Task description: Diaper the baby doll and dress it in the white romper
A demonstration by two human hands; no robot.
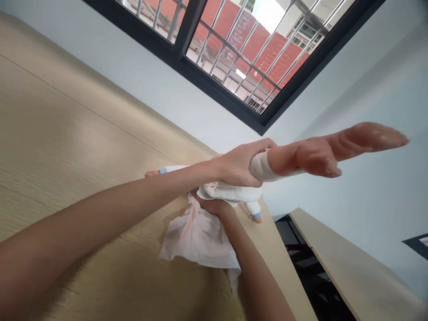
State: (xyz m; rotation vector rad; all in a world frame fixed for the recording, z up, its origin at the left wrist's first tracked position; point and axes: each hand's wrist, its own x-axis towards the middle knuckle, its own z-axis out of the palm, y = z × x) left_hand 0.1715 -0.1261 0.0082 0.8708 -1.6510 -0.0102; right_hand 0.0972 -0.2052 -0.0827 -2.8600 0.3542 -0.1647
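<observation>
Spanning most of the view, a pale wood-grain table (67,133) bearing a baby doll (230,192) in a white, blue-cuffed garment, lying crosswise above a crumpled white diaper (197,236) with pink print. Working best with the doll's weight cradled and its raised leg (310,156) gripped steadily, without twisting. Left hand (239,165) clasping that leg firmly, wrapping around a white band near the hip. Right hand (214,206) pressing beneath the doll's torso, touching the garment, fingers hidden, exact opening impossible to tell.
</observation>
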